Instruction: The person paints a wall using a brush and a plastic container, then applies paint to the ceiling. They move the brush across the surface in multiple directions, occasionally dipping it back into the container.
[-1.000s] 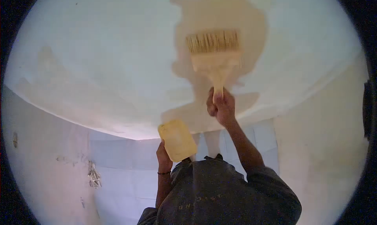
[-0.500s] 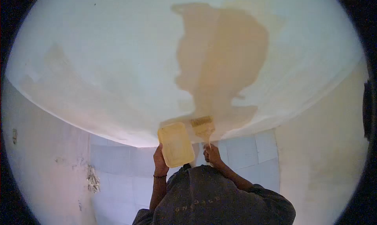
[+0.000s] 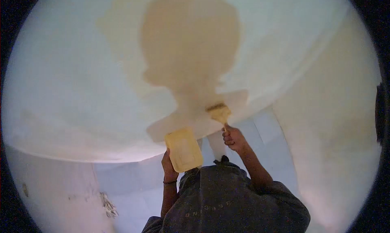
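A wide paintbrush [image 3: 219,112] with a pale yellow ferrule and darker bristles is in my right hand [image 3: 235,138], my fingers wrapped round its handle. Its bristles point up and overlap the wall in this view. My left hand [image 3: 168,167], with a dark band at the wrist, grips the left edge of a shallow yellow plastic tray [image 3: 184,150]. The tray is tilted, its inside facing me, with a pale patch in the middle. Tray and brush are side by side in front of my chest.
A large pale wall [image 3: 97,70] fills the upper view, carrying my shadow [image 3: 189,38] and yellowish patches. Light blue floor tiles [image 3: 134,184] lie below. Another wall [image 3: 325,151] rises on the right. A bundle of pale strips [image 3: 108,204] lies at the lower left.
My right hand has lifted the brush up and slightly to the right. The tray stays almost in place. My view has turned, so the shadow shows further left.
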Demonstrator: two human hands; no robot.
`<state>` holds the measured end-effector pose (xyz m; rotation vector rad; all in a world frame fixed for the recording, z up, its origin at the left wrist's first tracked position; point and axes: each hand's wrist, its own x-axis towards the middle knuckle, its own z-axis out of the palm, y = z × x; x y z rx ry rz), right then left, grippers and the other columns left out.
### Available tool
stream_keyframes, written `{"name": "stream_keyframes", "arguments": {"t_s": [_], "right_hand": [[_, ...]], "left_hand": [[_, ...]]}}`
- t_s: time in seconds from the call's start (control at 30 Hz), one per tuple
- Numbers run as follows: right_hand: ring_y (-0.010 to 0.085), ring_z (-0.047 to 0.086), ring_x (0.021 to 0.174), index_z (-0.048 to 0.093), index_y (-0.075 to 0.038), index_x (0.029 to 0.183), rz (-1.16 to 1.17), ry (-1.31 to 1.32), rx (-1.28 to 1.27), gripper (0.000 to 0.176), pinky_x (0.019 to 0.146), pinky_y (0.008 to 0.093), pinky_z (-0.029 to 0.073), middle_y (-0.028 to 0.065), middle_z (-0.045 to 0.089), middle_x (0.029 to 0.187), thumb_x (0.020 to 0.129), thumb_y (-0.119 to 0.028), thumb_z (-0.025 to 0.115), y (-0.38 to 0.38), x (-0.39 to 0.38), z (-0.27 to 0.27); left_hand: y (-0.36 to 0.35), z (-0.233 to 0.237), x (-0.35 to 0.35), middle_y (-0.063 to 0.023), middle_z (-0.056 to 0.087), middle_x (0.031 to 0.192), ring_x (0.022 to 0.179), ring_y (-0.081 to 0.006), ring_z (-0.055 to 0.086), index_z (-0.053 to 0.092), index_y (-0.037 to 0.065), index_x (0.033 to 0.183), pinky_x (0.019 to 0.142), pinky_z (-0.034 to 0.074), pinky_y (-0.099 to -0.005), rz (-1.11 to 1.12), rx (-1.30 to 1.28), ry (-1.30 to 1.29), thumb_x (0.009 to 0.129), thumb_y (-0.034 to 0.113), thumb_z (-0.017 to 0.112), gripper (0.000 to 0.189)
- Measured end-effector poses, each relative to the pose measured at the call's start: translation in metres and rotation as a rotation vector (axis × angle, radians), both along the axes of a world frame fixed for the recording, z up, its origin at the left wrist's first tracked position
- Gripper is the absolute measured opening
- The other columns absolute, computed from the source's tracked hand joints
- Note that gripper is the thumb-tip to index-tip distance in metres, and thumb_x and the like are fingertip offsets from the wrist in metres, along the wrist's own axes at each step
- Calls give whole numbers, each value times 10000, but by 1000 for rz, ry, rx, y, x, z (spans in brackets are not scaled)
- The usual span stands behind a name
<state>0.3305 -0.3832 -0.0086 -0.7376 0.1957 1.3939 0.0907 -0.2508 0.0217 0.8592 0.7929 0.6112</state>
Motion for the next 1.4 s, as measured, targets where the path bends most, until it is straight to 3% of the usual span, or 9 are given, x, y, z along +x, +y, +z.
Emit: {"name": "stream_keyframes", "arguments": {"t_s": [0.27, 0.4, 0.53, 0.7, 0.73, 0.87, 0.97, 1.13, 1.4], "right_hand": [[36, 246, 361, 445, -78, 824, -280, -607, 70, 283, 304, 176, 173, -27, 321, 493, 834, -361, 446, -146, -98, 250], [46, 241, 375, 444, -77, 852, -390, -705, 338, 287, 333, 197, 186, -28, 321, 501, 837, -364, 440, -151, -105, 280], [46, 257, 368, 443, -64, 845, -145, -616, 351, 337, 327, 196, 206, -29, 325, 495, 823, -400, 447, -100, -48, 208], [57, 305, 359, 469, -61, 799, -37, -606, -229, 343, 320, 191, 224, -30, 359, 485, 808, -404, 476, -35, 38, -22], [64, 316, 352, 469, -60, 771, -51, -377, -302, 326, 303, 190, 224, -29, 366, 479, 802, -383, 495, -37, 45, -53], [64, 320, 345, 457, -46, 759, -127, 17, -383, 280, 267, 185, 229, -21, 397, 513, 782, -311, 545, -94, 62, -62], [51, 311, 345, 459, -84, 803, -133, -221, -203, 241, 273, 165, 216, -30, 373, 512, 817, -324, 481, -114, 43, 21], [25, 226, 348, 451, -89, 801, -190, -415, -100, 250, 283, 171, 170, -39, 324, 500, 840, -335, 436, -151, -1, 264], [35, 243, 362, 447, -51, 834, -294, -628, 256, 315, 307, 182, 189, -18, 330, 506, 819, -365, 473, -116, -51, 324]], "left_hand": [[-79, 76, -16, -128, 500, 1055, 943, -226, 516, 384, -9, 1142, 776, 450, -357, -206, -99, -132, 867, 345, 338, 451], [-86, 91, -12, -130, 491, 1070, 953, -238, 509, 380, -5, 1146, 786, 442, -367, -267, -256, -195, 861, 344, 352, 451], [-69, 77, 10, -127, 493, 1067, 943, -238, 511, 384, -3, 1142, 779, 444, -368, -312, -377, -144, 859, 347, 355, 451], [-42, 34, 81, -122, 495, 1065, 935, -234, 511, 390, 2, 1140, 791, 436, -365, -228, -243, 35, 861, 334, 353, 435], [-39, 26, 102, -122, 495, 1065, 935, -234, 511, 390, 2, 1140, 791, 436, -365, -223, -228, 36, 861, 334, 353, 435], [-77, 31, 145, -125, 497, 1063, 952, -229, 507, 392, -4, 1137, 804, 432, -354, -184, -141, 58, 864, 330, 349, 434], [-93, 51, 112, -128, 503, 1057, 950, -239, 509, 401, 1, 1131, 804, 430, -373, -170, -218, -12, 862, 327, 353, 425], [-99, 104, 77, -135, 487, 1084, 975, -234, 500, 384, -11, 1141, 815, 427, -356, -301, -203, -2, 869, 311, 337, 424], [-69, 133, 50, -135, 493, 1073, 969, -223, 503, 387, -20, 1134, 814, 427, -352, -393, -392, -94, 862, 319, 347, 436]]}}
